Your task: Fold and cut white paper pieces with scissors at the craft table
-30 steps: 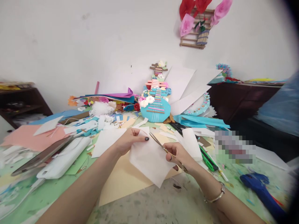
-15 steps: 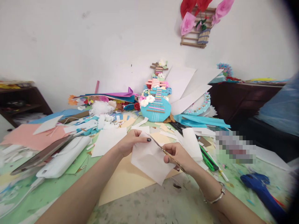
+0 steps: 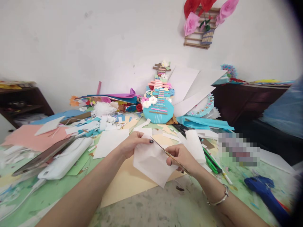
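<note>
Your left hand (image 3: pixel 132 143) pinches the top edge of the thin white paper sheet (image 3: pixel 151 165), held just over the bench (image 3: pixel 146 205). Your right hand (image 3: pixel 181 157), fingers wrapped on the slim metal scissors (image 3: pixel 165 151), is at the sheet's right edge. The blades lie diagonally across it, tips pointing up-left toward your left thumb.

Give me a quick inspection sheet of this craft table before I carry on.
Surface: green table, paint-stained; cream sheet lies under the hands.
Job's things: white paper held up; scissors with blades at its upper edge.
Clutter: paper scraps, pink sheet, green knife, blue glue gun, white case.
Hands: left hand pinches the white paper; right hand grips the scissors.
Cables: nothing seen.
Surroundings: paper guitar against the white wall; paper flowers above; dark shelf at left.
</note>
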`<act>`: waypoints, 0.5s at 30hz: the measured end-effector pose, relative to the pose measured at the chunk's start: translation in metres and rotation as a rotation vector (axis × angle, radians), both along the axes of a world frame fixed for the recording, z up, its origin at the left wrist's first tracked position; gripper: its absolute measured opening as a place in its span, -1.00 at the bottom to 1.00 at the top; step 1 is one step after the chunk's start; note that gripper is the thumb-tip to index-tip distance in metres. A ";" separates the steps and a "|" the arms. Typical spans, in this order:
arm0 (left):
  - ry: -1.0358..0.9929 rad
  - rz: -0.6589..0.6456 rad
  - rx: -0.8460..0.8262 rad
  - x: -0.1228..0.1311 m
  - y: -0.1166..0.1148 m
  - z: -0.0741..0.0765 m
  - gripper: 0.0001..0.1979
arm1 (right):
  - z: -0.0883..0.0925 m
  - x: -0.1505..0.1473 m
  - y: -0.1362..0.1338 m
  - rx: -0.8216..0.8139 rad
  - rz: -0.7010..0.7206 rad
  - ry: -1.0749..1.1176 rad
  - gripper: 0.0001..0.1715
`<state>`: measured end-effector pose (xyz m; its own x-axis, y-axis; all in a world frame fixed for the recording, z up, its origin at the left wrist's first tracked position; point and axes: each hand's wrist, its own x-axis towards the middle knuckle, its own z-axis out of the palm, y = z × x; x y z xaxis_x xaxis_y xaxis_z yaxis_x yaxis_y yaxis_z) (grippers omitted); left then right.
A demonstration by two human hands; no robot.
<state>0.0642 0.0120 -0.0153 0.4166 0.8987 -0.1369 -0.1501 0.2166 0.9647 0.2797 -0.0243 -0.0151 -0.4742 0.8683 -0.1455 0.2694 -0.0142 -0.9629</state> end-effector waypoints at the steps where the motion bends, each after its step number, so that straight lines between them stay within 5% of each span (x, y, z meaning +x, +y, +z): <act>1: 0.000 0.001 -0.001 0.000 0.000 0.000 -0.82 | 0.000 0.000 0.000 0.000 -0.003 -0.001 -0.55; 15: -0.019 -0.012 -0.004 -0.001 -0.001 0.001 -0.81 | -0.006 0.002 0.003 -0.018 0.015 0.063 -0.70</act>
<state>0.0631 0.0114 -0.0145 0.4302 0.8930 -0.1322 -0.1661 0.2222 0.9608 0.2816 -0.0212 -0.0216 -0.4963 0.8583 -0.1306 0.2090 -0.0280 -0.9775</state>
